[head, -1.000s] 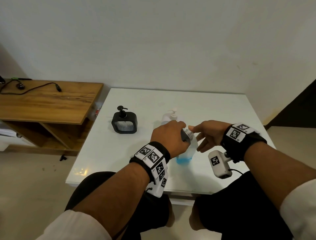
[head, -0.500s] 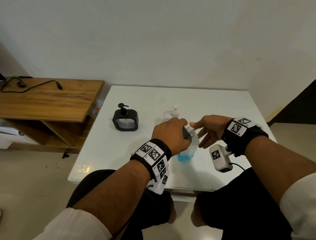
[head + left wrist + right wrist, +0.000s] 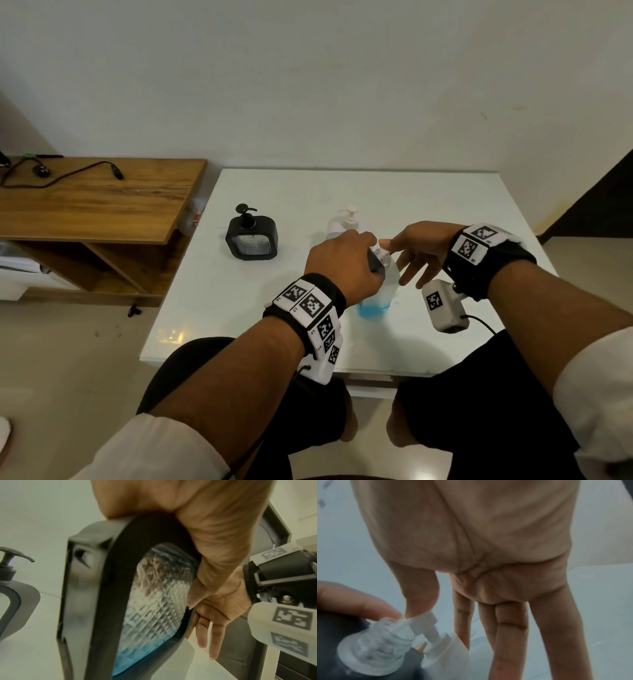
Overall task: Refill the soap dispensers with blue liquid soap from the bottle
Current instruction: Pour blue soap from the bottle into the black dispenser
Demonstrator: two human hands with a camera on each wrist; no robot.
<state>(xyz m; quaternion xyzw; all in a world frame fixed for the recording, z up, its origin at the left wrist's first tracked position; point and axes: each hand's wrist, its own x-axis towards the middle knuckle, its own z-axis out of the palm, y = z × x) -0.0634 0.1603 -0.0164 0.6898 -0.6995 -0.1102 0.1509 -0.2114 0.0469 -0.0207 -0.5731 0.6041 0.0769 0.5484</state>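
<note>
The dispenser (image 3: 378,294) I'm working on stands near the front of the white table (image 3: 445,212), black-framed, with blue soap low inside its clear patterned body. My left hand (image 3: 342,263) is curled round its top, gripping it. My right hand (image 3: 421,250) pinches the white threaded neck (image 3: 385,632) between thumb and forefinger, the other fingers straight. Behind stand a white pump bottle (image 3: 346,221) and a second black dispenser (image 3: 251,236). A wooden desk (image 3: 85,202) sits left, against the wall.

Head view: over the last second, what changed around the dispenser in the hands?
Little: the left hand keeps gripping the near dispenser, and the right hand keeps its fingertips at the threaded neck. Only the camera shifted slightly. The black dispenser and white pump bottle stayed put.
</note>
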